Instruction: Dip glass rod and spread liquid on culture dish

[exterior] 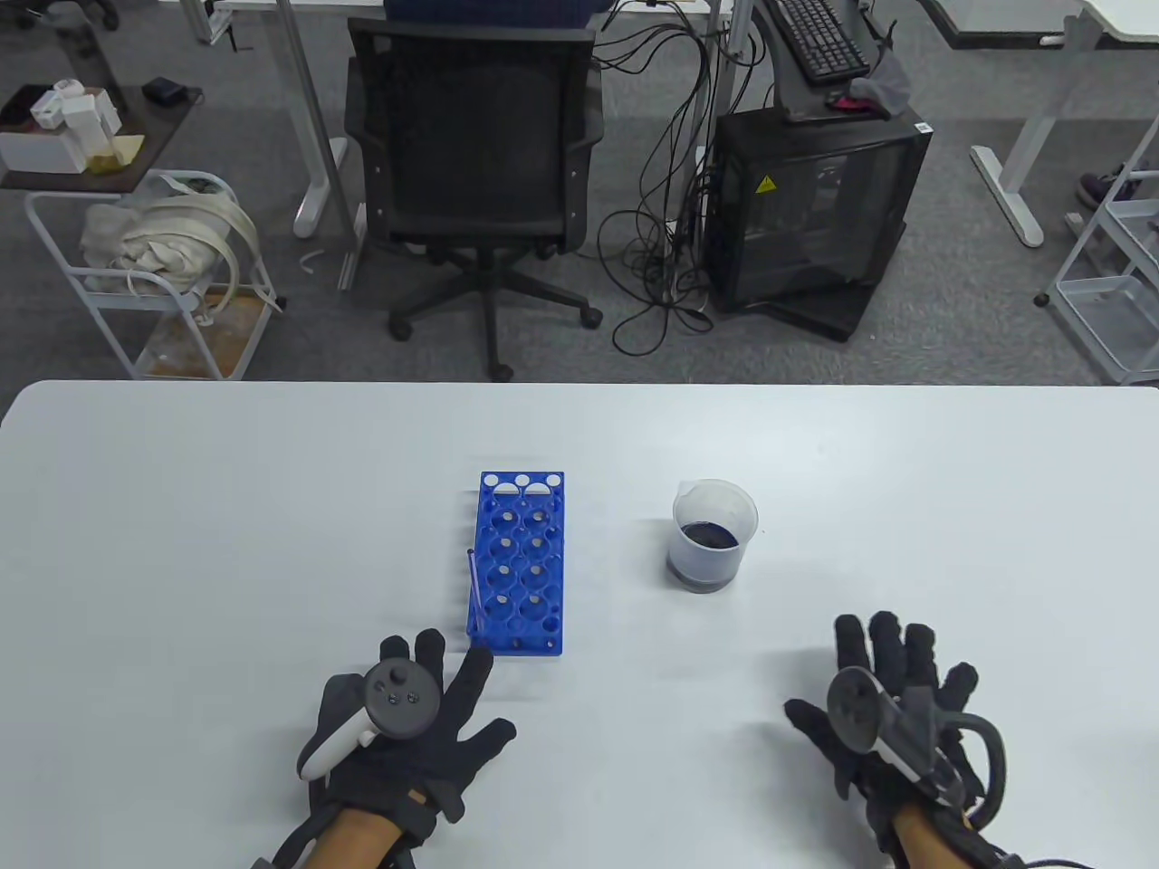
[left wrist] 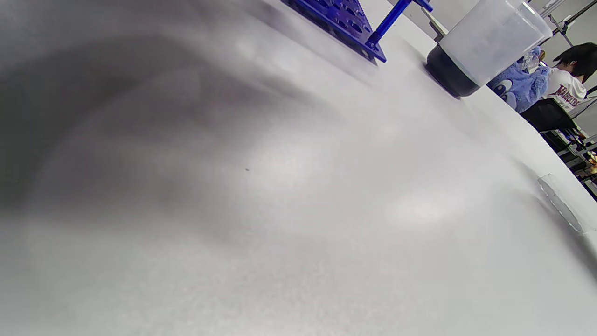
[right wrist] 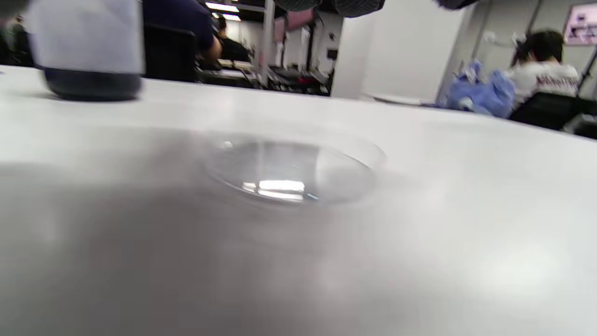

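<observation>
So, starting at the left, we have the gloved left hand [exterior: 407, 724] lying flat on the white table [exterior: 226, 507], fingers spread wide, holding nothing. Just ahead of its fingertips stands the blue plastic test-tube rack [exterior: 518, 561], and leaning at the rack's left edge is the thin glass rod [exterior: 473, 593], untouched. The left wrist view shows only tabletop, the rack's corner and the beaker; no fingers appear there.

Moving along, we reach the clear plastic beaker of dark liquid [exterior: 713, 536], standing upright well apart from both hands.

On to the right: the gloved right hand [exterior: 892, 715] also rests spread and flat, gripping nothing. The shallow clear culture dish [right wrist: 294, 168] sits on the table right before that hand's wrist camera; in the table view we cannot make it out, so it is likely hidden under or by the hand.

As for progress, we judge nothing is done yet: rod not picked up, nothing dipped, the dish looks dry. Everything is left: take the rod, dip it in the beaker, spread on the dish.

The table is smooth, matte and pale. Beyond it we see grey carpet, a black mesh office chair [exterior: 475, 145], a black computer tower [exterior: 810, 208] with tangled cables, and a white wire cart [exterior: 154, 272].
</observation>
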`<state>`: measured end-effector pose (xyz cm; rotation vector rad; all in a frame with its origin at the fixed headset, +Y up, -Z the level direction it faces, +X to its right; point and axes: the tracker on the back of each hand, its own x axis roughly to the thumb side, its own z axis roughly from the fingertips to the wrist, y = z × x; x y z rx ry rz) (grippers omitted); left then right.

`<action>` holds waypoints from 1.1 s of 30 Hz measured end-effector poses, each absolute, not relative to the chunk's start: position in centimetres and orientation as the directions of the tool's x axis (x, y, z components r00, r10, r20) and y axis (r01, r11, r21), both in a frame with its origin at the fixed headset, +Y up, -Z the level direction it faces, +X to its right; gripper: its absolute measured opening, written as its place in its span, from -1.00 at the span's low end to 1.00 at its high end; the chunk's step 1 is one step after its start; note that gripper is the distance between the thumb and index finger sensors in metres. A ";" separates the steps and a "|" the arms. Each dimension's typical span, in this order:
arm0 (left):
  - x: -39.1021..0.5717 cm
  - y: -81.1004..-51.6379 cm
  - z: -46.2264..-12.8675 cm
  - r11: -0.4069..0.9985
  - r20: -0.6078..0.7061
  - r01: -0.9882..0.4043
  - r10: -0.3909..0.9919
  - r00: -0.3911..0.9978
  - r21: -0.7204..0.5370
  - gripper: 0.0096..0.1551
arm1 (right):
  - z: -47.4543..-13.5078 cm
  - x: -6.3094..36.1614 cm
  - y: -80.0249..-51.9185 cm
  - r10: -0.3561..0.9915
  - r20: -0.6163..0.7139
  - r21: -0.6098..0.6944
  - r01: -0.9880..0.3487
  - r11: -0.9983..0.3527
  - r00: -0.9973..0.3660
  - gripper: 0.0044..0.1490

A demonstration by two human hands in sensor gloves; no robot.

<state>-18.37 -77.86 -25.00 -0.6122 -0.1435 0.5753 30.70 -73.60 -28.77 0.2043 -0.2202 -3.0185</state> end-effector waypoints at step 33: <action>-18.9 -78.5 -25.2 0.651 -0.078 -0.476 0.541 0.838 -0.591 0.06 | -28.0 26.2 -74.1 -0.295 0.034 0.106 0.297 -0.949 -0.955 0.38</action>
